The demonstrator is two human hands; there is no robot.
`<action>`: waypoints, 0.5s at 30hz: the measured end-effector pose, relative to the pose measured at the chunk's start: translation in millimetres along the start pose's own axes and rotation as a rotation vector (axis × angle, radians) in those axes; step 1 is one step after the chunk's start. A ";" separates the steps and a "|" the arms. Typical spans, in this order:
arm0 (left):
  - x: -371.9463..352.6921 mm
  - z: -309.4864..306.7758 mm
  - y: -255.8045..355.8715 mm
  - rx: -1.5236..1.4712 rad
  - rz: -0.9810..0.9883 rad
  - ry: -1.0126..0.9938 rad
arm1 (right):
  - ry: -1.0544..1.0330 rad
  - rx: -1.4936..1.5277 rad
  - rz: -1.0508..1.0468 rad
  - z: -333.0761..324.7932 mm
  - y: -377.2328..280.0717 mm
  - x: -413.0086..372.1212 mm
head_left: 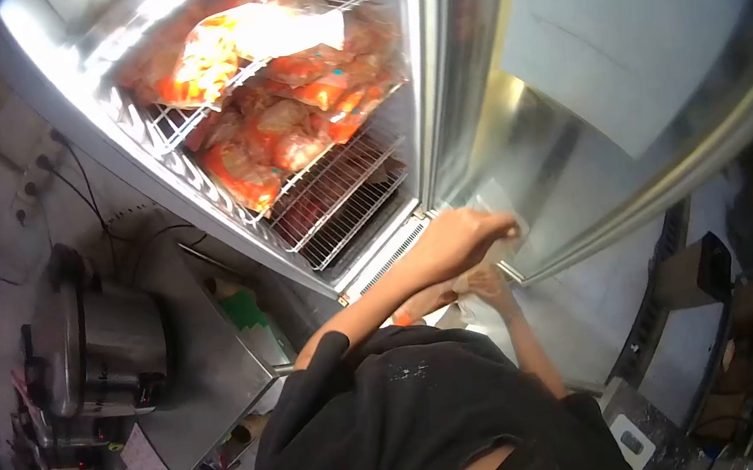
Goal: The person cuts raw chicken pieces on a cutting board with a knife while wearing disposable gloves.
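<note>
My left hand reaches across in front of my body, its fingers closed on thin clear plastic that shows beside the fingertips. Below it, my right hand is closed around the gathered part of a clear plastic bag with orange-red contents. The bag lies close against my dark shirt, partly hidden by my left forearm. Straight ahead stands an open upright fridge. Bags of orange-red food are piled on its wire shelves, and darker red packs lie lower down.
The glass fridge door stands swung open on the right. At left, a large metal cooker sits by a steel table. Cables hang along the wall. A brown box is at the far right.
</note>
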State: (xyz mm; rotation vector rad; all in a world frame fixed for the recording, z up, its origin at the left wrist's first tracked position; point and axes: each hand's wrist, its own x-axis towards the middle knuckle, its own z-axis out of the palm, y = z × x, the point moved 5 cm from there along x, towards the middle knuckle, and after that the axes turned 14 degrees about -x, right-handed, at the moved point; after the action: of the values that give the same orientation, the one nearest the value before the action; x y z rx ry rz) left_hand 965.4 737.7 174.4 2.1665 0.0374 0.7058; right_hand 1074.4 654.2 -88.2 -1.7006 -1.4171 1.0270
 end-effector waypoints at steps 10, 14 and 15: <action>-30.8 -164.3 109.6 0.501 0.382 0.597 | 0.377 0.260 -0.575 -165.6 -257.7 171.5; -72.0 -172.9 79.7 0.288 0.077 0.702 | 0.295 0.508 -0.747 -207.1 -346.6 252.0; -80.0 -171.2 67.8 0.262 -0.030 0.721 | 0.234 0.584 -0.737 -206.7 -358.7 276.1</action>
State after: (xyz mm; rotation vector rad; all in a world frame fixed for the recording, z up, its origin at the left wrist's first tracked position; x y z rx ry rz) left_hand 798.6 795.0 270.3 2.0279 0.5622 1.4954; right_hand 1125.7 983.1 281.7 -0.7476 -1.2632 0.6878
